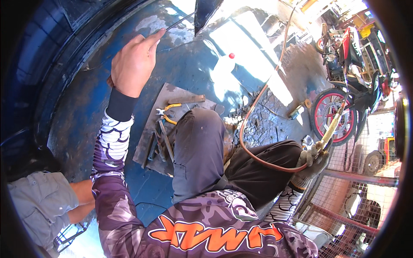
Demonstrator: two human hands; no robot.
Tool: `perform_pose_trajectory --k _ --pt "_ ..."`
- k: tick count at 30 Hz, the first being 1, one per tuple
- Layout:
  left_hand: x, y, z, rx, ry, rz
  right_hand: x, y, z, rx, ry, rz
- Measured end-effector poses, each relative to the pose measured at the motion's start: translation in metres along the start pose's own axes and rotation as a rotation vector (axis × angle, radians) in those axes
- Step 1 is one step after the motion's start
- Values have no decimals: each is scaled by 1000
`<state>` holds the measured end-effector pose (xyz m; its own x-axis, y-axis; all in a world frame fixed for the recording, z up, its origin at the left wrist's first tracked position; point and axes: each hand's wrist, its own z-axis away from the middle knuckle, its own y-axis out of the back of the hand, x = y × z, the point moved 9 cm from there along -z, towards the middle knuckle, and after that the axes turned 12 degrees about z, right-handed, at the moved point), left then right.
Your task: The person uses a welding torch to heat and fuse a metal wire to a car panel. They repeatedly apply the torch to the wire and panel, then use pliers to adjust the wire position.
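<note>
Grey fabric of a glove covers the right hand (313, 162), its fingers curled firmly around a long yellowish tool (334, 125) beside the right knee (279, 151). A brown hose (241, 133) loops from this grip across the upper scene; the glove hides any join. The left hand (134, 64), bare, is closed on a thin rod (178, 23), with the index finger extended along it. The rod's far end lies at the dark panel (205, 13); contact cannot be told. Below, yellow-handled pliers (161, 113) rest on a flat plate (165, 93) beside the left knee (201, 124). Right: a motorcycle (353, 53) with a red-rimmed wheel (317, 112).
</note>
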<state>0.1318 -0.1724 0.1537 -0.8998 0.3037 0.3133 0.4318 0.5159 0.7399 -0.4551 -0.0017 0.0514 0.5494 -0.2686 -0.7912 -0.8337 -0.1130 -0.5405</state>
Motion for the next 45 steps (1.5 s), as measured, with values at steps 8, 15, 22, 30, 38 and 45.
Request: perform_pose_trajectory --k 8,15,22,30,38,45 --pt "-24 6 -28 -56 -202 124 -4 -13 3 89 21 -21" --pt "-132 -66 -105 -261 -113 403 -5 -8 3 93 13 -49" --pt "-140 -124 -163 -398 -179 635 -7 0 6 166 18 -54" --pt "-134 -146 -187 -505 -225 735 -6 -10 -1 127 13 -55" --pt "-119 -140 -190 -556 -136 761 -1 -9 -6 119 -1 -46" --pt "-97 -68 -138 -374 -147 533 -6 -9 2 121 21 -37"
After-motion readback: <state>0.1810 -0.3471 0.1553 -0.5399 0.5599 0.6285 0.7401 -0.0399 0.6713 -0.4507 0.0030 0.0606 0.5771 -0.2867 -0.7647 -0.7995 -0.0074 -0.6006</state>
